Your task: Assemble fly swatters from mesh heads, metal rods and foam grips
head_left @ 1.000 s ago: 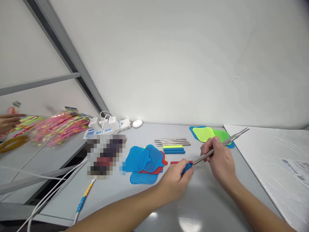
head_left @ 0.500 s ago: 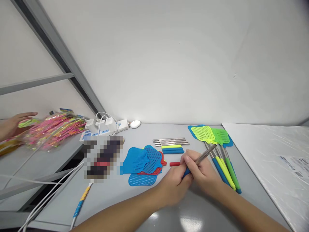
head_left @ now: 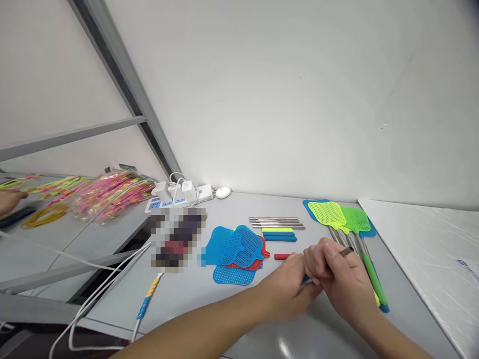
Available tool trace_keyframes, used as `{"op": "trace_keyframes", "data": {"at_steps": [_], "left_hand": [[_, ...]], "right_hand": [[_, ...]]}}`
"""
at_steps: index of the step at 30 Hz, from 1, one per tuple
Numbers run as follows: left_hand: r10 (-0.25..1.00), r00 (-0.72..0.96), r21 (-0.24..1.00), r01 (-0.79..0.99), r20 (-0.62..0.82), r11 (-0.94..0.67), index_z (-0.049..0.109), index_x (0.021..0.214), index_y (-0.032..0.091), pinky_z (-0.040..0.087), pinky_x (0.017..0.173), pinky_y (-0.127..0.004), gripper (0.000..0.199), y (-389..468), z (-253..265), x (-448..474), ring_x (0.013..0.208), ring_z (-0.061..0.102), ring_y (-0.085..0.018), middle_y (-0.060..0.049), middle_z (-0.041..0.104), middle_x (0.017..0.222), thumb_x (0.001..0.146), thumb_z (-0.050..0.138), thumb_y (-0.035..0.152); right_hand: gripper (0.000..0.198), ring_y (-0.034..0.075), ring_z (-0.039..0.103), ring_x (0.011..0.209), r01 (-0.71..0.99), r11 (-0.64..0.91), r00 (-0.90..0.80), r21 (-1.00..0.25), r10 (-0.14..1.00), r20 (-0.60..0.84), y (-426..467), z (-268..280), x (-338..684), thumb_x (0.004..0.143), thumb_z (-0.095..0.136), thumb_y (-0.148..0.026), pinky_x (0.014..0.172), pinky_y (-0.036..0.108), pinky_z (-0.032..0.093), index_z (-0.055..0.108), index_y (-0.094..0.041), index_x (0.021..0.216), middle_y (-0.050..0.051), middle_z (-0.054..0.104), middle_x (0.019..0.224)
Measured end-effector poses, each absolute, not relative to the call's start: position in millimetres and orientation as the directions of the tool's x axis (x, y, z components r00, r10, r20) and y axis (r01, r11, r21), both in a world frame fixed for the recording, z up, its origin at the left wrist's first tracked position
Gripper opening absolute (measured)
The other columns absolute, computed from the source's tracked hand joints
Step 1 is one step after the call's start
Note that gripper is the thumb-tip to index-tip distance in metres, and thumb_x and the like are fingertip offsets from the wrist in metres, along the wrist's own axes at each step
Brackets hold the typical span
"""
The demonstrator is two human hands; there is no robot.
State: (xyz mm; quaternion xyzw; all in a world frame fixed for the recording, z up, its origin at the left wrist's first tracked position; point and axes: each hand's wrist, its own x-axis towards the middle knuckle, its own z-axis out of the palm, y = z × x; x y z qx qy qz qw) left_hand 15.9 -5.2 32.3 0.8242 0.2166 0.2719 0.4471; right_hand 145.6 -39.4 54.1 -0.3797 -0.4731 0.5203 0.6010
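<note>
My left hand [head_left: 286,291] is closed around a blue handle grip [head_left: 306,279], mostly hidden by the fingers. Wrapped round a metal rod [head_left: 347,251] that runs into this grip, my right hand [head_left: 340,279] presses close against the left one; the rod's tip sticks out past it. Just beyond the hands lies a red grip [head_left: 281,257]. Yellow [head_left: 277,230] and blue grips [head_left: 279,238] lie below several loose metal rods [head_left: 277,223]. Blue mesh swatter heads [head_left: 222,244] overlap a red one [head_left: 266,255] on the left. Fly swatters with handles [head_left: 327,213] are piled on the right.
A white power strip [head_left: 204,193] with chargers and a small white device [head_left: 223,192] stand by the wall. A blurred-out object [head_left: 179,242] has a cable. White wrapped sheeting [head_left: 419,249] is at right. Another person's hand [head_left: 11,201] is at far left near bagged pink items [head_left: 112,194].
My right hand has slid up round the rod, so less of it shows. The view has swung left. The other person's hand has drawn back from the bagged items.
</note>
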Motion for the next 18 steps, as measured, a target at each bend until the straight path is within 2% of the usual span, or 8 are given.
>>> {"op": "trace_keyframes", "data": {"at_steps": [3,5,6,8,10,13,15,18], "left_hand": [[0.598,0.768,0.804,0.197,0.229,-0.561,0.056,0.110,0.020,0.045,0.088,-0.035,0.028,1,39,6,0.100,0.053,-0.023,-0.009,0.058,0.107,0.084,0.061,0.030],[0.522,0.821,0.747,0.194,0.231,-0.636,0.060,0.113,0.022,0.044,0.093,-0.038,0.037,10,52,-6,0.107,0.053,-0.026,-0.010,0.059,0.114,0.080,0.068,0.037],[0.471,0.850,0.713,0.178,0.235,-0.678,0.062,0.111,0.024,0.042,0.095,-0.038,0.035,16,60,-13,0.110,0.053,-0.027,-0.009,0.060,0.115,0.080,0.069,0.040],[0.463,0.862,0.670,0.220,0.206,-0.709,0.066,0.103,0.024,0.043,0.093,-0.035,0.033,29,79,-30,0.107,0.055,-0.025,-0.007,0.064,0.108,0.079,0.070,0.046],[0.575,0.799,0.612,0.369,0.177,-0.700,0.067,0.101,0.023,0.043,0.090,-0.035,0.038,41,96,-48,0.104,0.056,-0.026,-0.006,0.066,0.101,0.077,0.069,0.052],[0.738,0.657,0.561,0.557,0.153,-0.612,0.066,0.106,0.024,0.043,0.089,-0.035,0.034,55,109,-75,0.101,0.058,-0.024,-0.004,0.065,0.107,0.088,0.054,0.050],[0.810,0.575,0.529,0.654,0.116,-0.540,0.066,0.101,0.023,0.044,0.080,-0.032,0.036,62,109,-92,0.091,0.060,-0.021,-0.003,0.067,0.100,0.091,0.045,0.051],[0.869,0.495,0.453,0.768,0.032,-0.454,0.064,0.089,0.022,0.041,0.066,-0.030,0.040,70,98,-110,0.076,0.059,-0.020,-0.002,0.066,0.085,0.092,0.040,0.054]], "right_hand": [[0.046,0.013,0.036,0.053,-0.217,0.182,0.015,-0.959,0.983,0.183,-35,55,144,0.096,0.043,-0.046,0.053,0.029,0.033,0.041,-0.022,0.058,-0.004,0.032,0.054],[0.046,0.014,0.035,0.055,-0.168,0.209,0.014,-0.963,0.978,0.210,-34,58,143,0.097,0.041,-0.047,0.057,0.030,0.035,0.037,-0.023,0.059,-0.004,0.030,0.055],[0.045,0.014,0.033,0.055,-0.140,0.222,-0.002,-0.965,0.974,0.225,-34,59,143,0.098,0.040,-0.046,0.059,0.030,0.036,0.035,-0.023,0.059,-0.004,0.029,0.056],[0.044,0.014,0.030,0.056,-0.072,0.233,-0.061,-0.970,0.969,0.238,-35,62,143,0.099,0.038,-0.046,0.066,0.032,0.039,0.033,-0.023,0.061,-0.004,0.028,0.058],[0.044,0.014,0.030,0.058,0.001,0.225,-0.118,-0.974,0.968,0.223,-38,65,143,0.099,0.035,-0.045,0.076,0.035,0.040,0.034,-0.022,0.062,-0.004,0.029,0.059],[0.045,0.015,0.034,0.061,0.076,0.196,-0.143,-0.978,0.973,0.184,-39,66,144,0.100,0.033,-0.046,0.078,0.035,0.041,0.036,-0.022,0.062,-0.003,0.033,0.062],[0.044,0.015,0.037,0.063,0.083,0.197,-0.141,-0.977,0.973,0.184,-39,65,144,0.100,0.032,-0.046,0.078,0.036,0.043,0.037,-0.022,0.062,-0.002,0.037,0.063],[0.045,0.015,0.042,0.064,0.064,0.221,-0.156,-0.973,0.965,0.209,-37,62,143,0.100,0.030,-0.045,0.087,0.039,0.043,0.038,-0.022,0.062,-0.001,0.042,0.063]]}}
